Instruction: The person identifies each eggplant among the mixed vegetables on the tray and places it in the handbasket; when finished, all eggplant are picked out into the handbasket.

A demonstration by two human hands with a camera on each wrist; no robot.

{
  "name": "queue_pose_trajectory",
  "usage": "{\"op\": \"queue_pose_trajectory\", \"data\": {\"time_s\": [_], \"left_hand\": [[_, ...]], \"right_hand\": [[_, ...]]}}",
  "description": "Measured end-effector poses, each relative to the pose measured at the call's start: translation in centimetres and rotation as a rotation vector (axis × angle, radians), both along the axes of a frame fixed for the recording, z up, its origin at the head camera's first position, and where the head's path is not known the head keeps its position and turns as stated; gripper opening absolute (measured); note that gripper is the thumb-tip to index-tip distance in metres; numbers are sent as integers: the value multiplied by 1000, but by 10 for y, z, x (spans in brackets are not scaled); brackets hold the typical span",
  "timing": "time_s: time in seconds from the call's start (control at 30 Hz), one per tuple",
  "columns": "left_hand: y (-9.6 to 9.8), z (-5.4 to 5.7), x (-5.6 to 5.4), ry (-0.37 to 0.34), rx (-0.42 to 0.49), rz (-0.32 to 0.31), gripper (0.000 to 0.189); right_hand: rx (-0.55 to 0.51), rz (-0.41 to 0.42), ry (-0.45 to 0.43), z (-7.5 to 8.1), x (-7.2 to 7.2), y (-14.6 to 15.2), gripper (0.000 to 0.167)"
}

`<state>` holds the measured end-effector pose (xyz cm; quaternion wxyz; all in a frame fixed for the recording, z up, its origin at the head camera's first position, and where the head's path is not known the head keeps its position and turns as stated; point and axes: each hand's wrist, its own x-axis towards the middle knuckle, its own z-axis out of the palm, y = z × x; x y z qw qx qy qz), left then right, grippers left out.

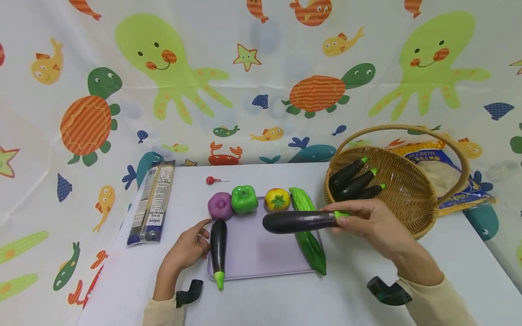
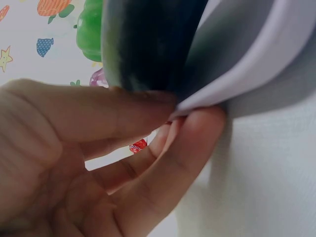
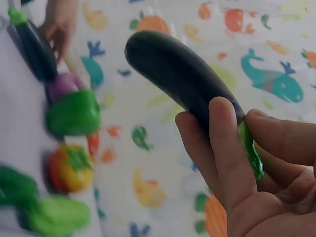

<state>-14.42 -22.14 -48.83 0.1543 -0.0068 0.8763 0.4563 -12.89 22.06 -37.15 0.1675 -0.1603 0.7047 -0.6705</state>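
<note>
My right hand (image 1: 373, 222) pinches an eggplant (image 1: 299, 222) by its green stem end, holding it level above the right part of a pale purple tray (image 1: 261, 262). In the right wrist view the held eggplant (image 3: 177, 69) points up and left from the fingers. At the tray's left edge, my left hand (image 1: 189, 246) grips the rim (image 2: 247, 74) between thumb and fingers. Right beside that hand, a second eggplant (image 1: 218, 246) lies along the tray's left side, stem toward me. A purple onion-like vegetable (image 1: 220, 206), green bell pepper (image 1: 244, 199), yellow tomato-like vegetable (image 1: 277, 199) and long green bitter gourd (image 1: 310, 246) are around the tray.
A wicker basket (image 1: 401, 181) with several eggplants (image 1: 355, 183) stands to the right, its handle arching up. Behind it lies a blue and yellow pasta bag (image 1: 438, 170). A long packet (image 1: 152, 203) is at the left, a red lollipop (image 1: 210, 180) behind the tray.
</note>
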Motion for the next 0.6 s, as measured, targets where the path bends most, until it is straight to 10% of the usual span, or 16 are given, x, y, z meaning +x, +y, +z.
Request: {"op": "queue_pose_trajectory", "data": {"time_s": [0.33, 0.6], "left_hand": [[-1, 0, -2, 21, -24, -10, 76], [0, -1, 0, 25, -45, -4, 74]], "right_hand": [[-204, 79, -45, 25, -46, 106, 41], [-155, -17, -161, 25, -79, 136, 39]]}}
